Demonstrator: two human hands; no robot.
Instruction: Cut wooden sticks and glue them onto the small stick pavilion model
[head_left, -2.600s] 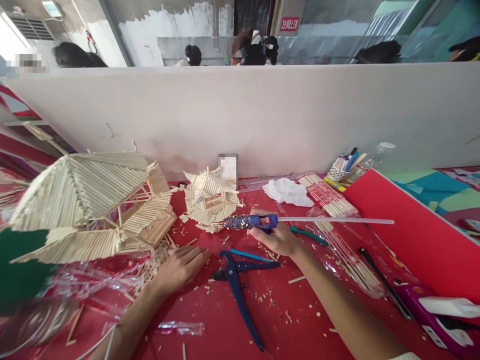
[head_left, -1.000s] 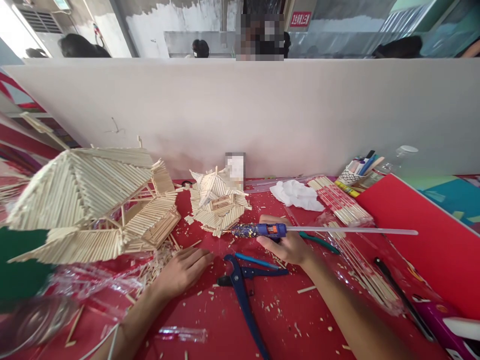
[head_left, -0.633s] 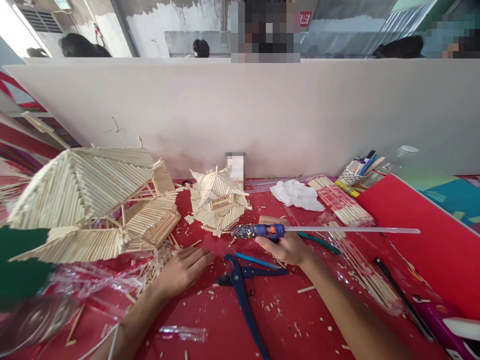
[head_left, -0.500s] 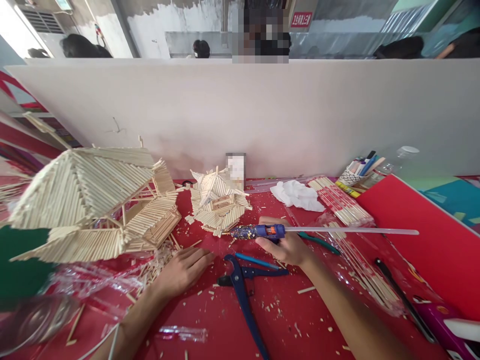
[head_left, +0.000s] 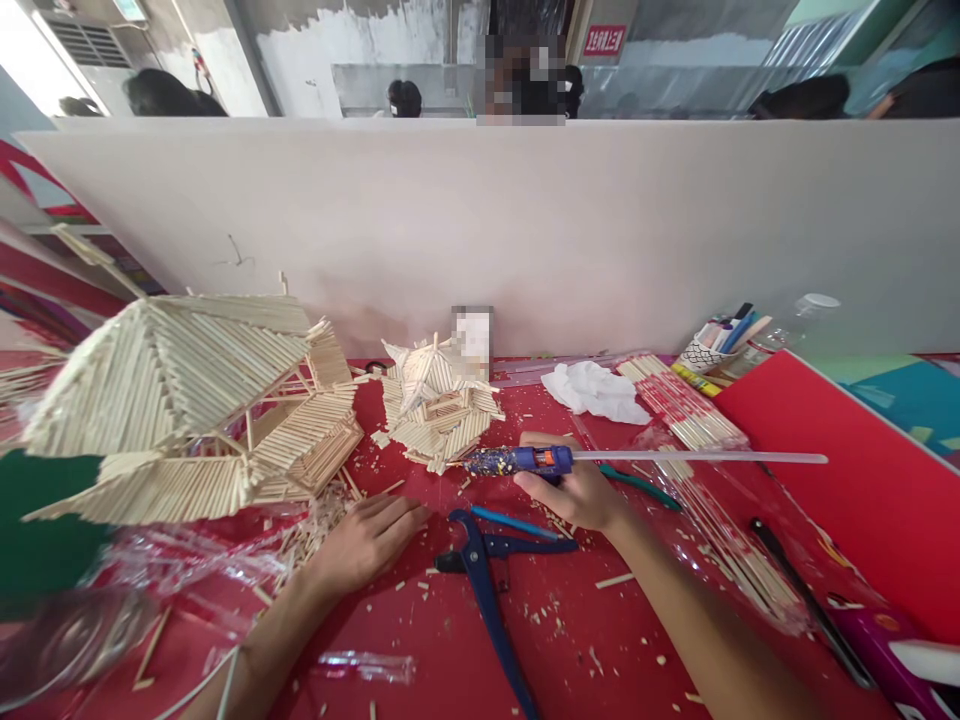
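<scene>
My right hand (head_left: 574, 490) is closed around a blue glue gun (head_left: 536, 460), with a long translucent glue stick (head_left: 697, 456) running out of its back to the right. The gun's nozzle points left, by the front edge of a small pavilion model (head_left: 442, 420) made of wooden sticks; whether it touches is unclear. My left hand (head_left: 375, 535) lies palm down on the red table (head_left: 420, 640), fingers stretched out, holding nothing. Between my hands lie a dark blue pipe cutter (head_left: 484, 590) and a light blue pen-like stick (head_left: 514, 522).
A larger stick pavilion (head_left: 172, 380) stands at the left. On the right are a crumpled white tissue (head_left: 594, 390), packs of sticks (head_left: 686, 405), green-handled pliers (head_left: 641, 485), a pen cup (head_left: 701, 352) and red board (head_left: 847, 480). A pale partition (head_left: 525, 220) closes the back; people sit beyond.
The glue gun and its stick have shifted very slightly, the stick's far end now a little higher and further left. My left hand has stayed in place.
</scene>
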